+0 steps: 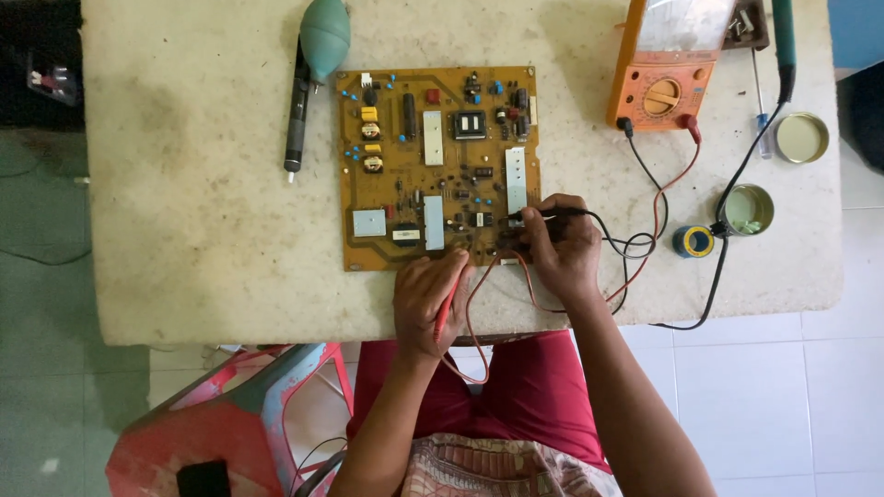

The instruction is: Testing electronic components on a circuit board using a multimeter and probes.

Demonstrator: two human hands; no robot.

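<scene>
A yellow-brown circuit board (405, 198) with several small parts lies flat on a worn white table (184, 212). My left hand (425, 299) grips a red test probe (446, 308), its tip at the board's lower edge. My right hand (564, 244) holds a black test probe (532, 215) against the board's lower right corner. Red and black leads (658, 198) run from the probes up to an orange multimeter (665, 69) at the table's far right.
A black desoldering pump (296, 110) and a green rubber blower bulb (324, 37) lie left of the board. At the right are a solder spool (692, 241), a small open tin (748, 210), a round lid (801, 138), a screwdriver (760, 101) and a soldering iron's cable (737, 184). A red stool (221, 423) stands below left.
</scene>
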